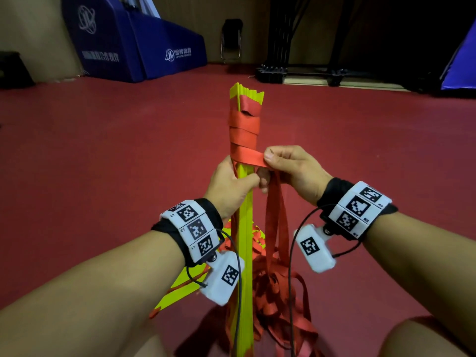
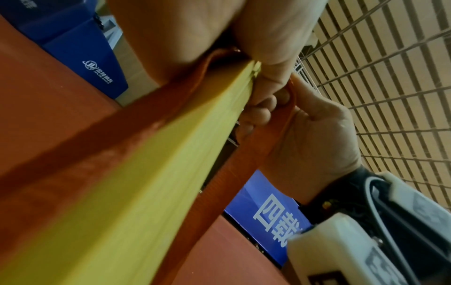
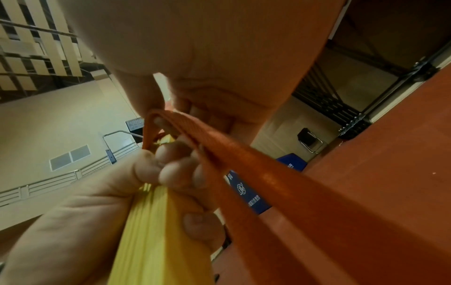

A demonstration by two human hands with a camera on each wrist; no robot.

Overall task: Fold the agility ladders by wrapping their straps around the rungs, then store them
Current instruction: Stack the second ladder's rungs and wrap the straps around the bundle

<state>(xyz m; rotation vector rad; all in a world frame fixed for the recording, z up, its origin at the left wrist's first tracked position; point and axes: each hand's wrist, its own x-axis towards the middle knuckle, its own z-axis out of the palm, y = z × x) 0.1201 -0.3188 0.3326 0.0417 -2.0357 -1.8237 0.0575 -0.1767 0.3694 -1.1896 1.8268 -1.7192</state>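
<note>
Head view, item one: rungs (image 1: 244,228), yellow, flat, stacked into one bundle held roughly upright at centre, far end pointing up and away, near end down between the knees. Item two: strap (image 1: 251,157), red webbing, several turns already wound round the far part of the bundle; the newest turn runs rightward off the bundle into the right hand. Loose lengths of strap hang down from that hand into a tangled heap (image 1: 278,292) at the near end, just right of the rungs.

Left hand (image 1: 231,186): fingers curled tight round the bundle just below the last turn, steadying it; the left wrist view shows the same clasp on the yellow stack (image 2: 146,164). Right hand (image 1: 291,168): thumb and fingers pinching the strap just right of the bundle, line taut; the right wrist view shows the webbing (image 3: 244,164) looped over its fingers.

Step in hand, by judgement: wrapping, mid-course; a good deal of strap is unwound and storing is not begun.

Next move likely calls for: carrying the pinched strap round behind the bundle, keeping tension so the turns lie flat, and shifting the left hand nearer to clear room for the next turn.

Surroundings: red floor (image 1: 103,150); blue mats (image 1: 134,47) far left; folding chair (image 1: 231,39) against the far wall.
</note>
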